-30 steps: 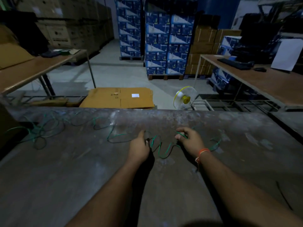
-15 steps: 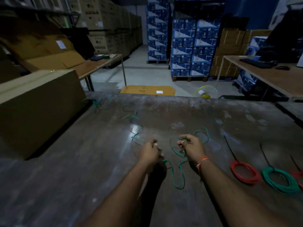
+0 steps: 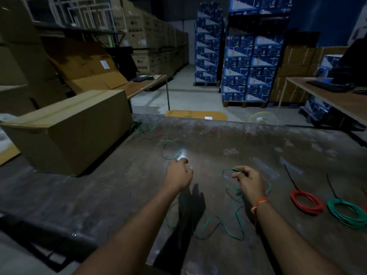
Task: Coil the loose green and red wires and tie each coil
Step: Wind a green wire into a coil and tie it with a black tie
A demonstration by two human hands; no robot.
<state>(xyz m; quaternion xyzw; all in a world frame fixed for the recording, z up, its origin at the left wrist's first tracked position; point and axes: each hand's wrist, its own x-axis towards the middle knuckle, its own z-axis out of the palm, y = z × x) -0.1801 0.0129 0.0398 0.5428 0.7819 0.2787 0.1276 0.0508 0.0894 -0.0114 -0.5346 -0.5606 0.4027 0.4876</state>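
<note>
**Green wire between my two hands on the scuffed worktable**

The worktable (image 3: 123,191) under my arms was dark, worn and blotchy, with pale scrapes across it. At its left end sat a long plain cardboard carton (image 3: 73,128); I could read no print on it. Behind stood stacks of blue-and-white cartons (image 3: 250,62), their lettering too small to read, and a leaning brown box bore a white label (image 3: 104,64) I could not make out.

The loose green wire (image 3: 237,217) ran thin and glossy from a tangle at the table's far edge, past my left hand (image 3: 178,175), then in slack waves near the front edge up to my right hand (image 3: 251,182). My left hand was curled closed, pinching the wire at its fingertips. My right pinched a small round loop of it between thumb and fingers. To the right lay a finished red coil (image 3: 305,202) and a green coil (image 3: 346,212), each round, with a black tie's tail sticking out.
</note>
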